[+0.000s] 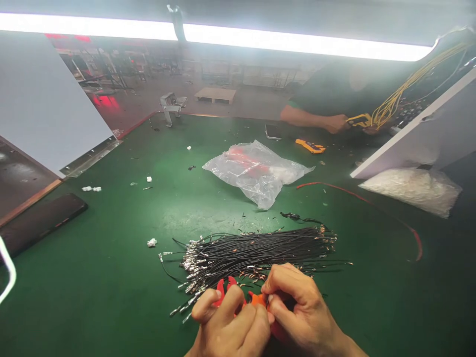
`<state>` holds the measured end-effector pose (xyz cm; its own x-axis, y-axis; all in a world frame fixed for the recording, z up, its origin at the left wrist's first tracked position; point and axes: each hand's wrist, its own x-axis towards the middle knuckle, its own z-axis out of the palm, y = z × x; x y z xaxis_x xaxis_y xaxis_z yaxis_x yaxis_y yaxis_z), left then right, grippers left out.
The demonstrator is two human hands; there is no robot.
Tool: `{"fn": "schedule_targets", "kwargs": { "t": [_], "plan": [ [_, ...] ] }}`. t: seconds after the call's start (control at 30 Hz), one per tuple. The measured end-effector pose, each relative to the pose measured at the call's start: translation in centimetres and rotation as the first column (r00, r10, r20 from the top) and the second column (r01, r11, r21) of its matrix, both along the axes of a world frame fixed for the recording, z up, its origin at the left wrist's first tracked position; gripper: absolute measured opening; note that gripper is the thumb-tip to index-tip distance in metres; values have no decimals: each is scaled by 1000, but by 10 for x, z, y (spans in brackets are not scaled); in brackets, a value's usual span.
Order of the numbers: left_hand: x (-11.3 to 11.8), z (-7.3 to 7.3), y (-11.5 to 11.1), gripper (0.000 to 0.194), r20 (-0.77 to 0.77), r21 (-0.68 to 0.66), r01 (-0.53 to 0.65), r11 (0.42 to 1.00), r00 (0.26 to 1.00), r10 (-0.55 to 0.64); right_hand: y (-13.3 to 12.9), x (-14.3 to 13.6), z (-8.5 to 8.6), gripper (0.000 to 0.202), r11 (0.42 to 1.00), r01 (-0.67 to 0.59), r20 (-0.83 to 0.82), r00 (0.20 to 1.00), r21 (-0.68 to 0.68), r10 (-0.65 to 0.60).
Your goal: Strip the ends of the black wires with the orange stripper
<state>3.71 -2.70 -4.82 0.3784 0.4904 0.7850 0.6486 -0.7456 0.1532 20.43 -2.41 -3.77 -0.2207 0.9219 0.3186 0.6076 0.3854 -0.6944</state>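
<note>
At the bottom centre my left hand (pixel 232 320) is closed round a red and orange hand tool (pixel 257 299), whose red tips stick up past my fingers. My right hand (pixel 295 302) touches it from the right, thumb and forefinger pinched at the orange part; what they hold is too small to make out. Just beyond both hands lies a bundle of black wires (pixel 253 250), with silver terminals (pixel 193 263) at the left ends and bare copper at the right ends. Small copper bits are scattered between the bundle and my hands.
Beyond the bundle lies a clear plastic bag (pixel 256 171) with red and white contents. A red wire (pixel 353 193) curves to the right, near a bag of pale parts (pixel 412 188). Across the green table (pixel 111 277), a person's hand (pixel 336 123) holds a yellow tool near another (pixel 310 146).
</note>
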Motion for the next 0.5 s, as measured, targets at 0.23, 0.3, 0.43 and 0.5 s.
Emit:
{"fn": "schedule_targets", "kwargs": {
  "t": [0.23,0.3,0.43,0.5],
  "plan": [
    [5,0,4,31,87,129,-35,991,996,24,-5,-1,-8,16,999,26,-22,999,-30,-27],
    [3,1,3,29,62,114,-29,993,998,22,-7,-3,-11,15,998,42,-33,999,-41,-43],
    [-2,6,2,24,-10,60,-15,998,1000,16,-7,-5,-14,14,997,53,-30,998,-52,-55],
    [-4,8,1,24,-30,62,-9,998,999,11,-6,-5,-13,14,998,50,-22,998,-47,-51]
  ]
}}
